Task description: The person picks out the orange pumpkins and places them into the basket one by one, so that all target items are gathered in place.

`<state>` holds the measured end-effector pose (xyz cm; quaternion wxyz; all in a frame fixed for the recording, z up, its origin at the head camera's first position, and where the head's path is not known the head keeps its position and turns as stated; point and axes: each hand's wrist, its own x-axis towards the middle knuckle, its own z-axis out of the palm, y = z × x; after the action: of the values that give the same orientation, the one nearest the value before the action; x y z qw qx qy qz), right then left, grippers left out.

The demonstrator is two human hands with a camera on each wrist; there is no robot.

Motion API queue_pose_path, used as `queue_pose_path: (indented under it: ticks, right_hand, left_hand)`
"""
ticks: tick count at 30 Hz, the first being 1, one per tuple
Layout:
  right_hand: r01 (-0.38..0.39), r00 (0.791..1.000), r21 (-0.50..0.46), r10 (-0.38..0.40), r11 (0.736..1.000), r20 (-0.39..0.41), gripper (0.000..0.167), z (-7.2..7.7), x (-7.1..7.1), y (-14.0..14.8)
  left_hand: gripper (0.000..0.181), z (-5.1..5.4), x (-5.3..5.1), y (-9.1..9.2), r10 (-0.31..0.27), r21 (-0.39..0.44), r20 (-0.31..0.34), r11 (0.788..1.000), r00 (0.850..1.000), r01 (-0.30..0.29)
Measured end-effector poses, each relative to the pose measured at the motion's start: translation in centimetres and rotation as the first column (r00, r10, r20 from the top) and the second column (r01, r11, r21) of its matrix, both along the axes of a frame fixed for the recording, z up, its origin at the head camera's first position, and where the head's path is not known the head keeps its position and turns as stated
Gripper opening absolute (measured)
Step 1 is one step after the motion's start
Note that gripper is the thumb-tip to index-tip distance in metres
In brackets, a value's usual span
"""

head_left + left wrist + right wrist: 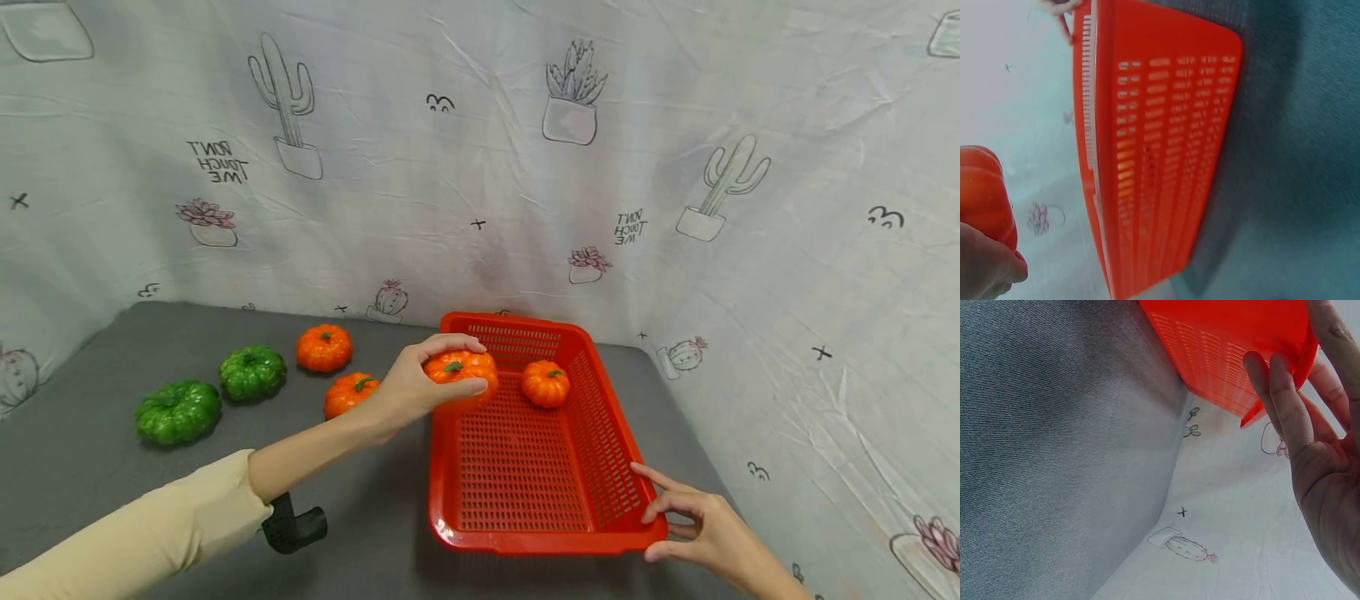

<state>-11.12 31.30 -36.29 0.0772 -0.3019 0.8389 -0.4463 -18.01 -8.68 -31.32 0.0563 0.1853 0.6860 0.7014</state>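
In the head view my left hand (408, 387) grips an orange pumpkin (476, 367) by its sides, thumb in front and fingers behind, above the left side of a red plastic basket (444, 500). That same pumpkin (982, 194) shows at the left edge of the left wrist view, level with the basket's rim. A second, smaller orange pumpkin (545, 384) lies inside the basket near its right wall. My right hand (701, 529) holds the basket's near right corner; in the right wrist view some of its fingers (1288, 403) lie along the outer wall (1222, 344).
Left of the basket, two orange pumpkins (324, 347) (347, 395) and two green pumpkins (252, 372) (178, 412) lie on the grey table (360, 517). A black device (288, 525) is at the left forearm. Printed white cloth (480, 167) hangs behind and to the right.
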Motion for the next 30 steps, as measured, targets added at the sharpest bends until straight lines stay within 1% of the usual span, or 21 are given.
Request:
queue_pose_path:
  ticks: [3,6,8,12,13,16,21,23,26,30]
  right_hand:
    - [-0.002,1.0,0.004,0.002,1.0,0.011,0.024,0.0,0.1,0.1]
    - [-0.005,1.0,0.01,0.004,1.0,0.022,0.024,-0.1,0.2,0.0]
    - [0.008,0.999,0.013,-0.009,1.0,0.034,0.023,-0.1,0.2,0.0]
    - [0.018,1.0,0.021,-0.019,1.0,0.011,0.024,-0.2,0.2,0.0]
    - [0.031,1.0,0.026,-0.031,0.999,0.006,0.024,-0.1,0.2,0.0]
    - [0.034,0.999,0.029,-0.034,0.999,-0.005,0.025,-0.1,0.1,0.0]
    - [0.008,0.999,-0.016,-0.008,1.0,0.031,0.024,-0.1,0.0,0.0]
    - [0.001,1.0,-0.023,-0.001,1.0,0.025,0.024,-0.2,0.0,0.0]
    - [0.002,1.0,-0.023,-0.002,1.0,0.004,0.025,-0.3,-0.1,0.1]
    - [0.0,1.0,-0.03,0.0,1.0,0.001,0.025,-0.4,-0.2,0.1]
  left_hand:
    - [0.034,-0.2,-0.3,1.2,-0.009,0.024,-0.008,1.0,1.0,0.009]
    - [0.033,-0.5,-0.6,2.3,0.002,0.038,-0.01,0.999,1.0,-0.002]
    - [0.032,-0.9,-0.7,2.9,0.001,0.053,-0.006,0.999,1.0,-0.001]
    - [0.032,-2.1,-1.1,4.3,-0.024,0.06,-0.011,0.998,1.0,0.024]
    - [0.032,-2.5,-1.2,4.7,-0.032,0.053,-0.019,0.998,0.999,0.033]
    - [0.035,-3.6,-1.4,5.6,-0.04,0.006,-0.041,0.999,0.998,0.041]
    - [0.042,-5.1,-1.6,6.6,-0.049,-0.11,-0.081,0.993,0.995,0.04]
    - [0.044,-5.4,-1.7,6.9,-0.055,-0.143,-0.101,0.989,0.993,0.04]
    - [0.044,-5.6,-1.9,7.2,-0.063,-0.166,-0.118,0.985,0.991,0.043]
    - [0.039,-5.8,-2.2,7.7,-0.07,-0.2,-0.107,0.979,0.992,0.047]
